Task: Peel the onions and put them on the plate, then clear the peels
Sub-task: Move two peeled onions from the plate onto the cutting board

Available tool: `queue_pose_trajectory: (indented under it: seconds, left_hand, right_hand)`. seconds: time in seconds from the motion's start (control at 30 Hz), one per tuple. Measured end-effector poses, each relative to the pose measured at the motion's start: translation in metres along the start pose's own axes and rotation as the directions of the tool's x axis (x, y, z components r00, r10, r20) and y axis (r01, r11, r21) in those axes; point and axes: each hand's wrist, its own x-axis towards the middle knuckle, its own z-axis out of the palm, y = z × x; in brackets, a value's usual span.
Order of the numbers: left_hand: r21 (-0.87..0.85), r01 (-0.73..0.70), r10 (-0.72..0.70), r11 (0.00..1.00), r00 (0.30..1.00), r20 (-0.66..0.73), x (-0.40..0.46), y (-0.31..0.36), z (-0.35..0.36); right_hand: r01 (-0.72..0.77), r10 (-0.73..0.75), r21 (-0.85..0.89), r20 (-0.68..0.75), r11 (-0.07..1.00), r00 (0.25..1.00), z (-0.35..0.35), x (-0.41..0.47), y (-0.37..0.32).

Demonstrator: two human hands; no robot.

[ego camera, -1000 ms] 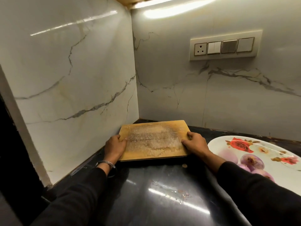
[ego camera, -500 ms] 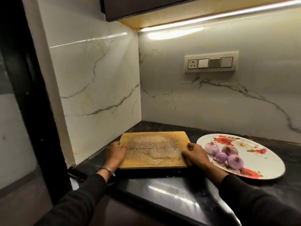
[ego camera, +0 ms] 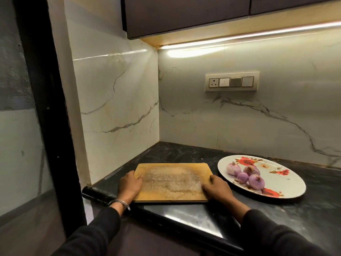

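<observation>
— On the dark counter (ego camera: 184,154), what's different from a moment ago?

— I've stepped back; the whole corner shows now, and the chopping board (ego camera: 171,182) sits nearer the front edge. No peels on it that I can see.

— And the plate (ego camera: 287,183)?

— Just right of the board, four peeled onions (ego camera: 245,174) on it.

— Your hands?

— My left hand (ego camera: 129,183) grips the board's left edge, my right hand (ego camera: 215,187) its right edge. I'd say the clearing is nearly finished.
</observation>
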Motion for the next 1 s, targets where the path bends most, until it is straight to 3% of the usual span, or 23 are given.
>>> queue_pose_trajectory:
  seconds: [0.23, 0.43, 0.53, 0.67, 0.83, 1.0]
  left_hand:
    - [0.123, 0.029, -0.035, 0.992, 0.998, 0.047, 0.003, 0.001, 0.003]
    - [0.121, 0.038, -0.044, 0.992, 0.998, 0.046, 0.006, 0.008, 0.002]
    - [0.118, -0.039, 0.039, 0.992, 0.999, 0.007, 0.002, 0.029, 0.001]
    - [0.030, -0.198, 0.195, 0.980, 0.977, 0.092, -0.010, 0.072, 0.018]
    - [-0.069, -0.380, 0.386, 0.923, 0.900, 0.204, -0.034, 0.131, 0.050]
    - [-0.131, -0.456, 0.474, 0.880, 0.833, 0.286, -0.055, 0.178, 0.085]
  right_hand:
    - [0.017, -0.012, -0.109, 0.046, 0.994, 0.999, 0.002, 0.007, -0.001]
    - [0.077, -0.074, -0.116, 0.031, 0.990, 0.997, -0.003, 0.007, 0.003]
    - [0.175, -0.177, -0.097, -0.011, 0.980, 0.984, -0.011, 0.003, 0.000]
    - [0.247, -0.256, -0.125, -0.062, 0.961, 0.965, -0.026, -0.002, 0.001]
    - [0.233, -0.253, -0.161, -0.117, 0.959, 0.960, -0.056, -0.006, 0.022]
    - [0.168, -0.194, -0.161, -0.165, 0.973, 0.967, -0.082, -0.007, 0.061]
